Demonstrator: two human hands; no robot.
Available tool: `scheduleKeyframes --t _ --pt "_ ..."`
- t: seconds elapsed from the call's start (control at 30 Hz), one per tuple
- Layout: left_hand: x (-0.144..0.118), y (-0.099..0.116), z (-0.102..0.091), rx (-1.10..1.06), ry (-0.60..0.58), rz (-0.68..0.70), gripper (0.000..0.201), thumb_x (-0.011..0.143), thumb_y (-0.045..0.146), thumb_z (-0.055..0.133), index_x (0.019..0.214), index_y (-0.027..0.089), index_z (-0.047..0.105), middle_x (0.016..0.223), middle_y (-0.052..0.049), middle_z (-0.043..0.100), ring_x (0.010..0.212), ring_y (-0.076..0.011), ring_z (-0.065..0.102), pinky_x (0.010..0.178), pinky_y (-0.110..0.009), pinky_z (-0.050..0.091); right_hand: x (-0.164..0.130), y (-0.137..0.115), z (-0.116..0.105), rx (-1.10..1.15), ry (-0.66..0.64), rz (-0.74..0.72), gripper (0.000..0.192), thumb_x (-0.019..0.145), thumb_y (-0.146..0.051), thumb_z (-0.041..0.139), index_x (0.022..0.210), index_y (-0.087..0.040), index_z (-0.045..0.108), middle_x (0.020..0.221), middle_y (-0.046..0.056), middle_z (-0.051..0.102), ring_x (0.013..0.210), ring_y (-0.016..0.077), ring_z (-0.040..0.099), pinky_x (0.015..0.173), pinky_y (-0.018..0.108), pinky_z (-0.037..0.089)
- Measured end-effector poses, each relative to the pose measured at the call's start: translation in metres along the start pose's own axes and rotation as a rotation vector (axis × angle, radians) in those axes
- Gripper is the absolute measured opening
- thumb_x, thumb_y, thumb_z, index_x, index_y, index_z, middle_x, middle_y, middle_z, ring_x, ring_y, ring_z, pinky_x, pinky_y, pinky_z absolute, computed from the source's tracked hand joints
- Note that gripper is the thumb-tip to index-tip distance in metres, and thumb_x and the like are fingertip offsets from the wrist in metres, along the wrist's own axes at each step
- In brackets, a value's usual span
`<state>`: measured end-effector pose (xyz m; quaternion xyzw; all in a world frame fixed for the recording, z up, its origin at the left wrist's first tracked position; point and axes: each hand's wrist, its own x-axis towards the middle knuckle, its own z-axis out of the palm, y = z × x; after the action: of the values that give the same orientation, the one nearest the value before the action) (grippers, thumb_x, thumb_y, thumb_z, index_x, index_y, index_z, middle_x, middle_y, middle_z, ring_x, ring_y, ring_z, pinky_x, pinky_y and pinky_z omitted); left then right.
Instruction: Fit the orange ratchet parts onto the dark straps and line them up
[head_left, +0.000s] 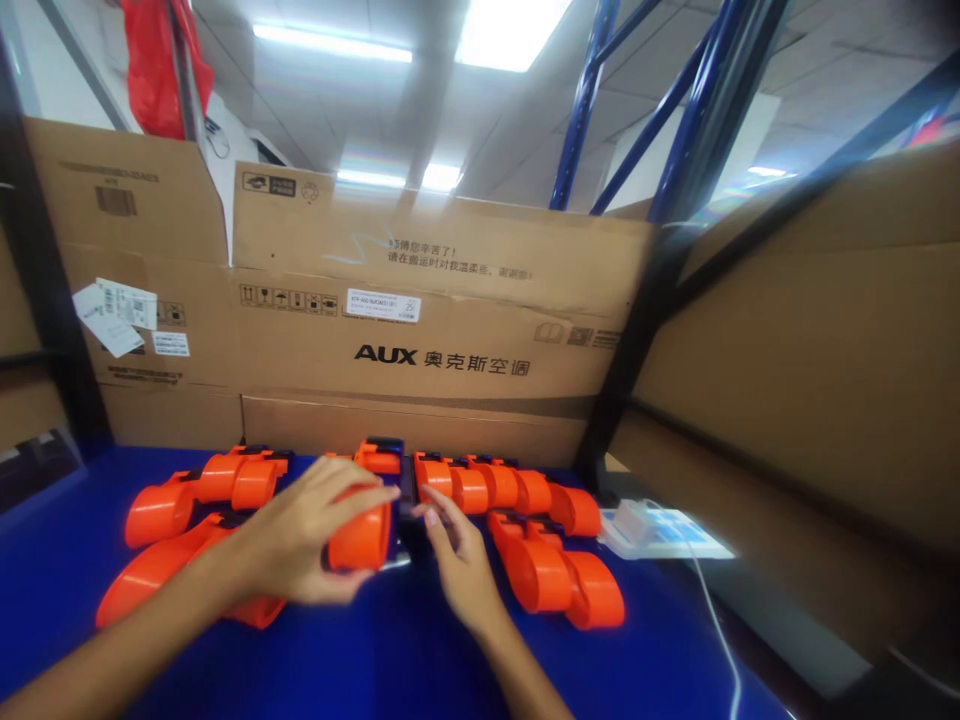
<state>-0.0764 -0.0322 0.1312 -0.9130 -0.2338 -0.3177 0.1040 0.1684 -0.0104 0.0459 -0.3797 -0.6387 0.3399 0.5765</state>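
Observation:
My left hand point(319, 530) is closed around a wide, glossy orange loop point(360, 530), thumb below and fingers over the top. Just right of it stands a narrow dark upright piece point(408, 490), whose kind I cannot tell. My right hand point(459, 555) is beside that piece, fingers stretched toward it and slightly apart, with nothing visible between them. Behind my hands sits another orange loop with a dark top point(379, 456). Similar orange loops with dark fittings lie to the left point(159, 512) and to the right point(536, 572), several on each side.
A blue surface point(420, 660) lies under everything. Cardboard panels point(300, 350) stand along the back, with another cardboard wall point(825, 360) at right. A white power strip point(667, 530) with a plug and cable point(716, 630) lies at the right edge. Dark posts point(626, 350) frame the space.

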Motion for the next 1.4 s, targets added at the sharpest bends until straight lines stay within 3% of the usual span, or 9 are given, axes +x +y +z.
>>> scheduleKeyframes --t 0.2,0.37,0.43,0.53,0.63,0.73,0.9,1.1,1.4 --pt "-0.003 0.031 0.053 -0.119 -0.081 0.079 0.082 0.076 0.036 0.076 0.148 0.029 0.040 0.132 -0.016 0.057 0.114 -0.0348 0.055 0.097 -0.054 0.045 0.003 0.007 -0.002 0.161 -0.021 0.124 0.037 0.086 -0.052 0.064 0.096 -0.017 0.069 0.063 -0.001 0.057 0.054 0.0116 0.046 0.048 0.021 0.037" --pt "-0.003 0.029 0.064 -0.310 -0.024 -0.045 0.079 0.079 0.055 0.069 0.148 0.030 0.041 0.130 -0.015 0.057 0.116 -0.0351 0.053 0.102 -0.053 0.040 0.005 0.011 -0.001 0.138 0.013 0.085 0.035 0.085 -0.050 0.064 0.092 -0.016 0.066 0.074 0.003 0.064 0.065 0.0157 0.056 0.058 0.024 0.046" --pt "-0.002 0.027 0.069 -0.360 0.047 -0.154 0.067 0.087 0.052 0.059 0.147 0.029 0.042 0.135 -0.014 0.053 0.124 -0.0348 0.048 0.106 -0.053 0.036 0.006 0.012 0.001 0.108 0.015 0.064 0.035 0.086 -0.050 0.062 0.092 -0.016 0.066 0.078 0.005 0.066 0.071 0.0182 0.059 0.063 0.026 0.049" --pt "0.001 0.023 0.088 -0.412 0.263 -0.408 0.052 0.094 0.044 0.049 0.144 0.028 0.044 0.142 -0.013 0.045 0.134 -0.0324 0.039 0.112 -0.052 0.029 0.007 0.012 0.003 0.072 0.020 0.053 0.034 0.088 -0.049 0.059 0.092 -0.016 0.066 0.079 0.005 0.067 0.072 0.0187 0.061 0.064 0.026 0.050" --pt "0.004 0.015 0.115 -0.561 0.459 -0.659 0.054 0.095 0.043 0.049 0.146 0.027 0.040 0.146 -0.012 0.044 0.138 -0.0292 0.037 0.114 -0.050 0.028 0.007 0.013 0.006 0.081 0.010 0.048 0.032 0.089 -0.047 0.058 0.093 -0.016 0.066 0.079 0.005 0.067 0.073 0.0184 0.061 0.067 0.027 0.050" --pt "0.004 0.007 0.134 -0.830 0.501 -0.825 0.053 0.094 0.048 0.050 0.142 0.026 0.045 0.146 -0.011 0.048 0.139 -0.0272 0.039 0.115 -0.046 0.028 0.007 0.014 0.009 0.094 -0.005 0.046 0.032 0.089 -0.045 0.059 0.098 -0.016 0.066 0.080 0.005 0.067 0.074 0.0186 0.061 0.070 0.029 0.051" --pt "0.006 0.001 0.138 -1.117 0.569 -0.918 0.044 0.085 0.051 0.062 0.118 0.021 0.063 0.125 -0.010 0.066 0.122 -0.0285 0.057 0.106 -0.041 0.040 0.008 0.018 0.012 0.024 -0.003 0.055 0.031 0.086 -0.042 0.062 0.097 -0.014 0.067 0.065 -0.001 0.055 0.062 0.0142 0.052 0.058 0.023 0.045" --pt "0.008 0.003 0.134 -1.149 0.589 -0.908 0.041 0.076 0.044 0.074 0.108 0.020 0.068 0.096 -0.007 0.074 0.095 -0.0259 0.068 0.090 -0.037 0.050 0.006 0.016 0.014 -0.037 -0.067 0.078 0.017 0.083 -0.028 0.054 0.079 -0.014 0.063 0.061 -0.002 0.051 0.055 0.0111 0.043 0.049 0.019 0.035" --pt "0.012 0.012 0.123 -1.179 0.654 -0.936 0.035 0.070 0.037 0.081 0.098 0.018 0.072 0.095 -0.009 0.076 0.084 -0.0236 0.071 0.079 -0.033 0.055 0.008 0.011 0.012 -0.135 -0.065 0.023 0.018 0.080 -0.022 0.049 0.064 -0.016 0.057 0.057 -0.004 0.045 0.052 0.0099 0.036 0.048 0.020 0.029"
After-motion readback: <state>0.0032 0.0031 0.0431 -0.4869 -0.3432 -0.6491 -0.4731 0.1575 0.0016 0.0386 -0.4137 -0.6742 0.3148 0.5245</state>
